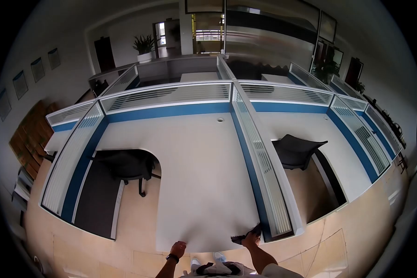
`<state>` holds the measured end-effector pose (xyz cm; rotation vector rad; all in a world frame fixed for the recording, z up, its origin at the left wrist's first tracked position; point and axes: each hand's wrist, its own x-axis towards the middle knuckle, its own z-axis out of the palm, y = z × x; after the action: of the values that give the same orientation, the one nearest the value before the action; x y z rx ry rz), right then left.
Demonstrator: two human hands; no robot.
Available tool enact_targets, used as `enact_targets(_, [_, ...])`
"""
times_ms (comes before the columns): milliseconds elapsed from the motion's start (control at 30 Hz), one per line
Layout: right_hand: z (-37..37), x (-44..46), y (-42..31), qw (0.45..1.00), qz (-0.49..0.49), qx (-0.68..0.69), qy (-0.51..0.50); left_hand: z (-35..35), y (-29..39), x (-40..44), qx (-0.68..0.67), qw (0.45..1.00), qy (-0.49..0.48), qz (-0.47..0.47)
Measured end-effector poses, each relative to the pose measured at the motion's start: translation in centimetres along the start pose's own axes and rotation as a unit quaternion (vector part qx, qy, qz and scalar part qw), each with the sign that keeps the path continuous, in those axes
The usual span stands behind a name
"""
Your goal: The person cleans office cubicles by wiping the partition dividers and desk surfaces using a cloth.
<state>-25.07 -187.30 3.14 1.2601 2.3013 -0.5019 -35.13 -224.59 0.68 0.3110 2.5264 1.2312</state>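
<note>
My right hand (251, 239) is closed on a dark cloth (239, 239), which lies on the front right corner of the white desk (204, 171), beside the blue-edged glass partition (264, 171). Near the desk's front left corner is my left hand (178, 249), its fingers curled in at the edge; whether it holds anything is too small to tell. A dark watch (173, 257) is on my left wrist. A round cable hole (220, 120) shows at the far end of the desktop.
A black chair (129, 166) stands in the desk's cutout on the left. Another black chair (297, 150) is at the desk beyond the right partition. A potted plant (144, 56) stands at the back, and brown wooden panels (31, 139) are at the far left.
</note>
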Motion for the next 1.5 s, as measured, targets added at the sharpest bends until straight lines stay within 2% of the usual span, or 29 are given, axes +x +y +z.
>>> enact_targets(33, [0.4, 0.6, -0.2, 1.0, 0.005, -0.017, 0.012, 0.7, -1.0, 1.1, 0.05, 0.997, 0.005, 0.059])
enact_targets(100, [-0.4, 0.9, -0.5, 0.999, -0.01, 0.0, 0.052, 1.9, -3.5, 3.1, 0.105, 0.992, -0.07, 0.03])
enact_targets(133, [-1.0, 1.3, -0.6, 0.999, -0.004, -0.01, 0.044, 1.8, -3.7, 3.3, 0.112, 0.991, -0.072, 0.026])
enact_targets(200, [-1.9, 2.7, -1.3, 0.999, -0.004, -0.018, 0.039, 1.9, -3.4, 4.4, 0.168, 0.974, -0.144, -0.042])
enact_targets(233, [-2.1, 3.6, -1.6, 0.997, 0.017, 0.003, 0.071, 2.1, -3.0, 4.7, 0.169, 0.975, -0.14, -0.045])
enact_targets(300, [-2.4, 5.7, -2.0, 0.994, 0.033, 0.02, 0.099, 2.2, -1.3, 4.6, 0.22, 0.951, -0.132, -0.171])
enact_targets(367, [-2.2, 7.7, -2.3, 0.997, -0.039, -0.062, 0.037, 1.5, 2.4, 3.8, 0.219, 0.947, -0.119, -0.2])
enact_targets(400, [-4.7, 6.5, -3.2, 0.998, -0.056, -0.035, 0.016, 1.0, 3.4, 3.5, 0.219, 0.945, -0.106, -0.219])
enact_targets(567, [-6.7, 10.1, -6.1, 0.99, -0.1, -0.093, 0.03, 1.0, 3.6, 2.7, 0.243, 0.947, -0.065, -0.2])
enact_targets(633, [-8.8, 11.0, -7.9, 0.984, -0.107, -0.138, -0.033, 0.9, 3.6, 2.4, 0.238, 0.947, -0.065, -0.206])
enact_targets(733, [-10.1, 12.7, -10.0, 0.987, -0.109, -0.118, -0.01, 0.5, 3.5, 2.2, 0.249, 0.945, -0.064, -0.204])
enact_targets(833, [-12.4, 13.3, -12.6, 0.995, -0.068, -0.078, -0.011, 0.5, 3.3, 1.9, 0.232, 0.945, -0.094, -0.21])
enact_targets(1000, [-15.1, 15.8, -16.0, 0.994, -0.053, -0.092, -0.035, 0.5, 3.7, 1.4, 0.236, 0.946, -0.083, -0.204])
enact_targets(1267, [-14.4, 24.2, -20.5, 0.997, -0.042, -0.063, 0.034, -0.4, 2.5, 0.5, 0.251, 0.929, -0.165, -0.217])
enact_targets(1500, [-17.5, 30.4, -26.5, 0.995, -0.012, -0.088, 0.035, -1.8, 3.0, -0.3, 0.23, 0.91, -0.244, -0.242])
